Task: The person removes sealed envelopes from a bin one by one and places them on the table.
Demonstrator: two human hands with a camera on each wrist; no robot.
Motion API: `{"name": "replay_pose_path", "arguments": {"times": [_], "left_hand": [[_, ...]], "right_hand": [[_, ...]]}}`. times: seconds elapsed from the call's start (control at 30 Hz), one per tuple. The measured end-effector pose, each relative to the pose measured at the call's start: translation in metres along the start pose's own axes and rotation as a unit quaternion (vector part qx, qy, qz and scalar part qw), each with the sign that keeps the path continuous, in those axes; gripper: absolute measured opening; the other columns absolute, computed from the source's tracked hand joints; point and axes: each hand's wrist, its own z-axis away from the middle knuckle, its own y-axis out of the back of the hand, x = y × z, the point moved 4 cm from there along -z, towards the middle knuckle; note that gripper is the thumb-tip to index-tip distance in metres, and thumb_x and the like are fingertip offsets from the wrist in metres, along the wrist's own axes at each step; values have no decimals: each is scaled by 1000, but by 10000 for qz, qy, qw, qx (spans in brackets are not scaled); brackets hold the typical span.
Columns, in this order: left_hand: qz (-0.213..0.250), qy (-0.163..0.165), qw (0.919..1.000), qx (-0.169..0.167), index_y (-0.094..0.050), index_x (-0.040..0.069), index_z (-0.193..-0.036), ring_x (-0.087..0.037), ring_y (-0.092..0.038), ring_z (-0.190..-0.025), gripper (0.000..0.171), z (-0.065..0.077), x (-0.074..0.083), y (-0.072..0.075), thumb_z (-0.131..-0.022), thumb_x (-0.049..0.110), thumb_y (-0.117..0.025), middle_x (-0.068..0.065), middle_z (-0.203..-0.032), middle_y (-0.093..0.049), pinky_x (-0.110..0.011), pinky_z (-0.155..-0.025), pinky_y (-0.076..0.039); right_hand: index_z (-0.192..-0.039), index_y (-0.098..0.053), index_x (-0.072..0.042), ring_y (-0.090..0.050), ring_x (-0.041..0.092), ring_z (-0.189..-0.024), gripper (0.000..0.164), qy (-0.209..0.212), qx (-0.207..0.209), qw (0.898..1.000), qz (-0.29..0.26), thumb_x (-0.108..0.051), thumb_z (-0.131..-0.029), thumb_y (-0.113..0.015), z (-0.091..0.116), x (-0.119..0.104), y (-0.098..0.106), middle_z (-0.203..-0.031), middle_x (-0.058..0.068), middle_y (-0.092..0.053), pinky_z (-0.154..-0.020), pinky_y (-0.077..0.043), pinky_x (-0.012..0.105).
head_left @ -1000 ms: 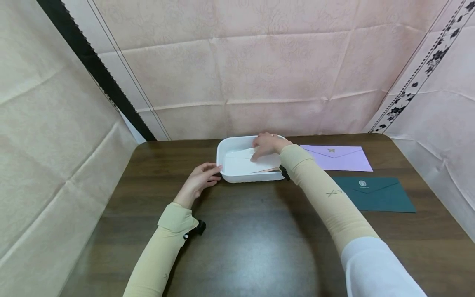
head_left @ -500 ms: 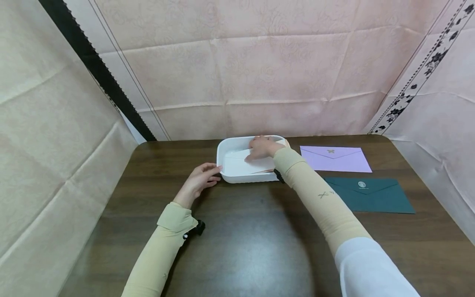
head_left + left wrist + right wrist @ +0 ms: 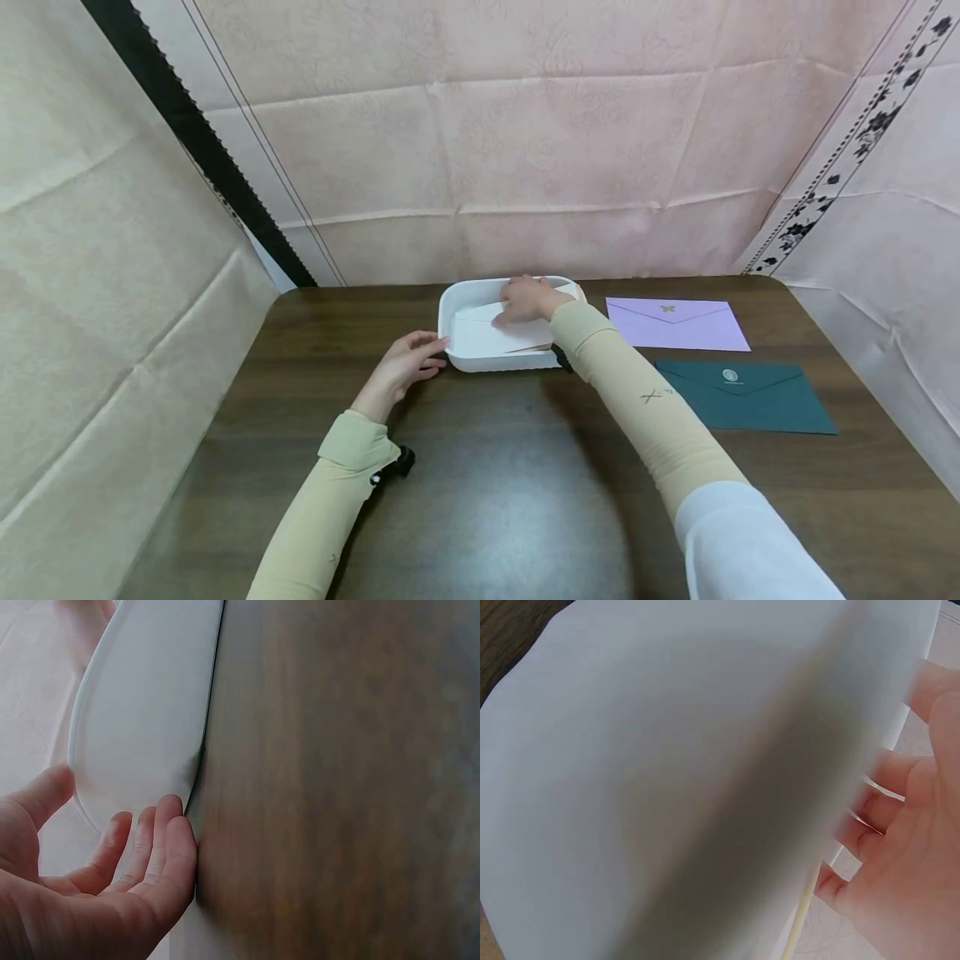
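A white rectangular tray stands at the far edge of the wooden table. My left hand rests against its left front corner. In the left wrist view, the thumb meets the rim while the fairly straight fingers touch the outer wall. My right hand reaches inside and lies over a pale, envelope-like sheet, which has an orange-toned edge. Its fingers touch the pale surface in the right wrist view, where a blurred dark band crosses the picture.
Right of the tray lie a lilac envelope and, nearer, a dark green envelope, partly overlapped by my right sleeve. A pale patterned cloth hangs directly behind the table.
My right hand has shifted slightly left inside the tray, and more of the pale sheet's right end shows. The left hand stays at the tray's corner.
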Motion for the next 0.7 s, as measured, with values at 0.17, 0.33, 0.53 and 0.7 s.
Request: {"name": "replay_pose_path", "arguments": {"times": [0.17, 0.33, 0.53, 0.7], "left_hand": [[1, -16, 10000, 27, -49, 1, -139, -28, -65, -108, 54, 0, 0, 0, -98, 30, -68, -14, -129, -59, -43, -102, -49], [5, -11, 10000, 54, -49, 1, -139, -29, -65, -108, 53, 0, 0, -1, -98, 29, -68, -16, -132, -57, -43, -102, -49], [6, -5, 10000, 59, -47, 0, -141, -32, -63, -112, 56, -1, -1, -1, -98, 30, -69, -17, -134, -55, -45, -104, -47], [-24, -13, 10000, 55, -47, 0, -141, -33, -63, -114, 58, 0, 0, -1, -98, 31, -69, -19, -136, -54, -45, -104, -47]], "right_hand": [[-115, -66, -9, -51, 31, -118, 43, -62, 120, 9999, -100, -45, -90, -69, 1, 0, 2, -119, 12, -60, -106, -32, 61], [-117, -66, -8, -52, 29, -115, 45, -17, 165, 9996, -218, -43, -89, -71, 2, -1, 5, -116, 10, -61, -108, -31, 61], [-120, -66, -6, -53, 27, -108, 47, 85, 161, 9995, -269, -40, -89, -73, 4, -1, 7, -114, 10, -61, -102, -40, 51], [-128, -63, -4, -54, 26, -109, 53, 143, 77, 9988, -469, -38, -89, -75, 8, 1, 8, -120, 11, -62, -99, -44, 41]]}}
